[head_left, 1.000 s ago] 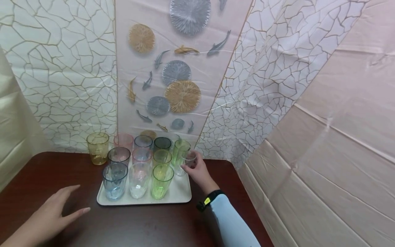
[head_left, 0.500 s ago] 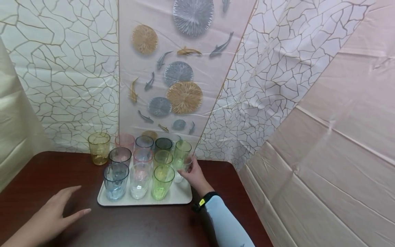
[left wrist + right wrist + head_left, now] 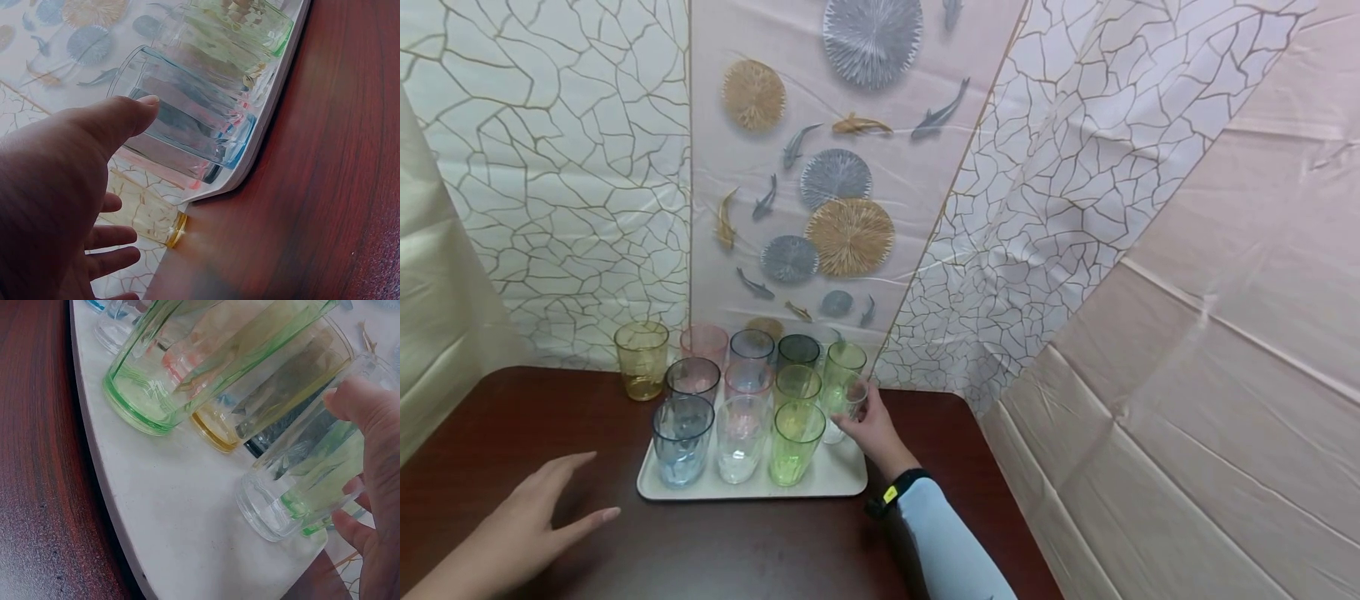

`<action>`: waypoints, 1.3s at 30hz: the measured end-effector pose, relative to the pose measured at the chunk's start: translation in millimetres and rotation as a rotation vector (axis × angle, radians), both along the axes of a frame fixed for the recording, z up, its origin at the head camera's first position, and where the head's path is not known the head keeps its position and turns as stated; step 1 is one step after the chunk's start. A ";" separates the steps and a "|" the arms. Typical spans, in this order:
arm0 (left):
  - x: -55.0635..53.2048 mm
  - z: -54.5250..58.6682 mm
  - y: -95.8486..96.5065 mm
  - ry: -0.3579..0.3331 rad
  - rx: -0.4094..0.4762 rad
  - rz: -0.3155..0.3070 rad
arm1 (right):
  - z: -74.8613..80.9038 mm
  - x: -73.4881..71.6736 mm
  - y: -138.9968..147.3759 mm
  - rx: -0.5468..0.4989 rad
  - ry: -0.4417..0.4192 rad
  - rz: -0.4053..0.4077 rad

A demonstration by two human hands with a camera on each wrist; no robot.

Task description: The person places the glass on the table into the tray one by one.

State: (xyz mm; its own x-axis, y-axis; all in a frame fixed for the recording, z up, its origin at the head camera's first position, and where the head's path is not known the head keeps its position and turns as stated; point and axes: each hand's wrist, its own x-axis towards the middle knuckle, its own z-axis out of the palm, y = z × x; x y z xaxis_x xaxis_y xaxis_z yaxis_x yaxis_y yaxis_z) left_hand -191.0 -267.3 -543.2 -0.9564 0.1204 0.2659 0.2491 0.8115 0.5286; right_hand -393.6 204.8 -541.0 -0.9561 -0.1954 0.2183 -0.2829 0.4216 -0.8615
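Note:
My right hand holds a clear tumbler, thumb on one side and fingers on the other. The tumbler stands upright on the right part of a white tray, in front of a pale green tumbler. Left of it on the tray are rows of coloured tumblers, with a blue tumbler, another clear tumbler and a bright green tumbler in front. My left hand hovers over the table left of the tray, fingers spread, touching nothing.
An amber tumbler stands off the tray at the back left of the dark wooden table. Patterned cloth hangs close behind the table, and pale cloth hangs along its right side.
My right hand has brought the clear tumbler slightly nearer and lower, down onto the tray; over the last half second it barely moves. The left hand stays put.

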 end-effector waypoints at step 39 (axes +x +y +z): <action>-3.7 1.9 -2.6 -0.004 -0.007 0.024 | 1.5 149.1 62.0 0.477 0.276 0.014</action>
State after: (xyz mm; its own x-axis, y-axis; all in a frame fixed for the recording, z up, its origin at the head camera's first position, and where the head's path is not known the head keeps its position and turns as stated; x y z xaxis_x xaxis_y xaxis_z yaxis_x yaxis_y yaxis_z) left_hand -194.7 -269.9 -541.3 -0.9601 0.0997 0.2613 0.2278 0.8210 0.5236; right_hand -244.5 266.8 -539.5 -0.8726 -0.3465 0.3442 -0.4794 0.7419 -0.4688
